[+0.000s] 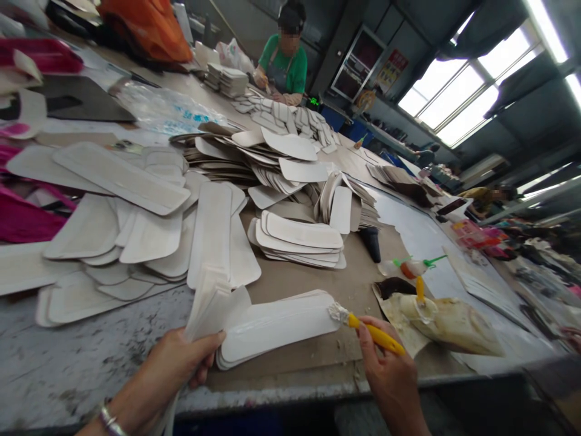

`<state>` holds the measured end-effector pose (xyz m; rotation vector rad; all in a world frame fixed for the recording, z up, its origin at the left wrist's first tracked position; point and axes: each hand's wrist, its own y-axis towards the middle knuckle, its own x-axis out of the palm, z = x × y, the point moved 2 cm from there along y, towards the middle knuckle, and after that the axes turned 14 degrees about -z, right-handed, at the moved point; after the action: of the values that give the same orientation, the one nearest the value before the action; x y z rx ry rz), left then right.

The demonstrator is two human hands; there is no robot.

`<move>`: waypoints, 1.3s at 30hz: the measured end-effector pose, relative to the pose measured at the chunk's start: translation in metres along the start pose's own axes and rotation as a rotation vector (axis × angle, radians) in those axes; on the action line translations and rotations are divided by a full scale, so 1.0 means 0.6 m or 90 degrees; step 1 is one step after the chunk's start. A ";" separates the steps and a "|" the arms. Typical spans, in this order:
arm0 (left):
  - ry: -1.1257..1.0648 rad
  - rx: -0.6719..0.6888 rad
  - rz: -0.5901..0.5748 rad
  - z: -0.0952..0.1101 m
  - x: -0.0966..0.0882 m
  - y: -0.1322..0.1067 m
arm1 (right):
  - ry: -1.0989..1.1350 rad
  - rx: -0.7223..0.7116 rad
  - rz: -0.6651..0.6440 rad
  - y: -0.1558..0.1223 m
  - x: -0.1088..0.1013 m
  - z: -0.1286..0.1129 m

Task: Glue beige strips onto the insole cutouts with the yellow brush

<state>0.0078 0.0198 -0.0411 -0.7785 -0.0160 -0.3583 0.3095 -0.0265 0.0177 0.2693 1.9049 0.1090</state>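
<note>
My right hand (pixel 385 369) is closed round the yellow handle of a brush (pixel 376 335). Its bristles, caked white, touch the right end of the top piece in a small stack of long, rounded white panels (pixel 281 324) lying flat before me. That top panel looks wet and shiny. At the stack's left end, my left hand (pixel 186 363) grips a fanned bundle of thin white strips (pixel 211 303), the thumb reaching to the panel's edge. Just behind lies another neat stack of panels (pixel 299 236).
Loose white panels (pixel 122 175) heap up on the left. Behind them lie a taller grey-edged pile (pixel 254 151) and clear plastic (pixel 167 106). At right rest a glue-smeared container (pixel 449 321) and a small green-tipped bottle (pixel 413 266). A co-worker in green (pixel 290 66) works across the table.
</note>
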 end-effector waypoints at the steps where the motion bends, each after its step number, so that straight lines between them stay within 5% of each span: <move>1: 0.002 -0.001 0.001 0.000 0.000 0.000 | -0.015 -0.002 0.002 0.000 -0.004 0.001; 8: -0.005 0.010 0.024 0.011 -0.004 -0.009 | -0.012 0.031 0.025 -0.001 -0.024 -0.018; 14: 0.047 0.069 0.072 0.037 -0.019 -0.048 | 0.194 0.067 -0.046 0.003 -0.029 -0.103; 23: -0.066 0.139 -0.102 0.035 0.031 -0.077 | 0.683 0.068 -0.363 0.010 0.097 -0.255; 29: -0.093 0.114 -0.150 0.004 0.052 -0.078 | 0.845 0.235 -0.266 -0.009 0.104 -0.240; 36: -0.089 0.076 -0.249 -0.057 0.079 -0.069 | 0.843 0.235 -0.189 0.008 0.075 -0.203; 39: -0.092 0.074 -0.144 -0.061 0.057 -0.070 | 0.726 0.280 -0.151 0.007 0.035 -0.158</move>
<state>0.0221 -0.0433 -0.0337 -0.6879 -0.2593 -0.5099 0.2142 -0.0121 0.0322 0.2975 3.0767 -0.4104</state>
